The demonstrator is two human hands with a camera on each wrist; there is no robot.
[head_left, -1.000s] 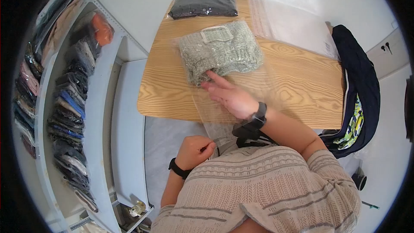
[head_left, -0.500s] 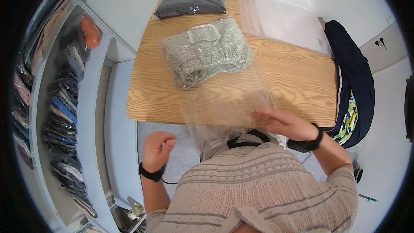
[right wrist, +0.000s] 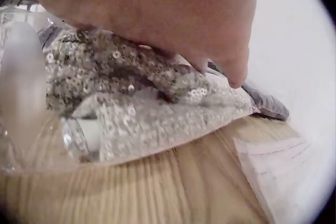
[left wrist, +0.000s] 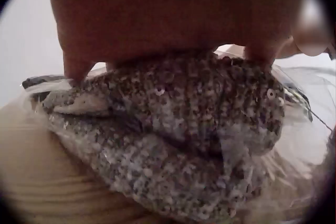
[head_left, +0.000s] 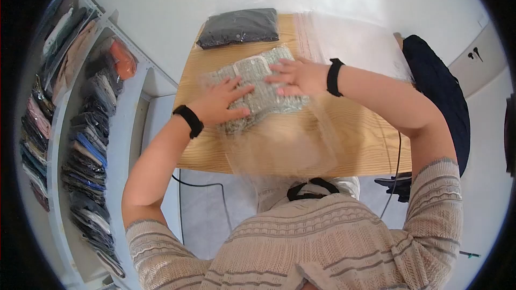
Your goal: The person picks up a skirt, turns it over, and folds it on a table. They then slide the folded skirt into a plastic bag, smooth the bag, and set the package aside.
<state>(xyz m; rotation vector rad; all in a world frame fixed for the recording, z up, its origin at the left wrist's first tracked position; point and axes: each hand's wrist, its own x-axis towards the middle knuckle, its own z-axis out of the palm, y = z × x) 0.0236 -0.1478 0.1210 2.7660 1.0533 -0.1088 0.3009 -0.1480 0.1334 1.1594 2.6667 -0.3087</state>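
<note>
A folded grey-green sequinned knit garment (head_left: 257,70) lies inside a clear plastic bag (head_left: 279,145) on the wooden table. Spread fingers of my left hand (head_left: 217,102) rest on the garment's left part. On its right part lies my right hand (head_left: 303,77), fingers also spread. The left wrist view has the left hand (left wrist: 173,14) over the thick folded knit (left wrist: 173,155). In the right wrist view the right hand (right wrist: 157,14) presses from above on the bagged knit (right wrist: 142,124). The bag's loose, unfilled end reaches toward the table's front edge.
A dark bagged garment (head_left: 239,26) lies at the table's back left, and flat clear bags (head_left: 355,40) at the back right. Dark navy cloth (head_left: 438,83) hangs at the right edge. Shelves (head_left: 126,107) of bagged clothes stand left; black cables hang below the table.
Both hands have moved up from near the table's front edge onto the bagged garment, the left from beside the body, the right from the bag's loose end.
</note>
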